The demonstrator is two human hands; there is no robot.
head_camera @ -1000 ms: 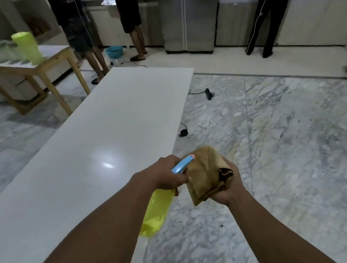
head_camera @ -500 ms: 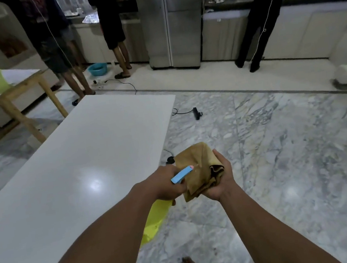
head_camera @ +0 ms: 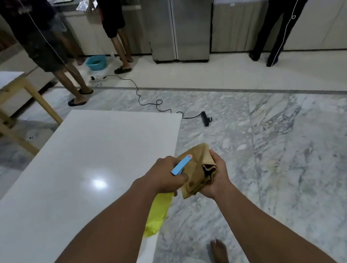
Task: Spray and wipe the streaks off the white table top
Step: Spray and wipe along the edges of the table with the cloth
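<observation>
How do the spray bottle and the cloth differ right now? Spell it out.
Colour: the spray bottle is yellow with a blue head; the cloth is tan.
Shape: the spray bottle is smooth and solid, the cloth crumpled.
Grip: the left hand grips the spray bottle; the right hand holds the cloth.
Shared: both are held up close together near the table edge.

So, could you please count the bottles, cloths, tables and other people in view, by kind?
1 bottle
1 cloth
2 tables: white table, wooden table
3 other people
Total: 7
</observation>
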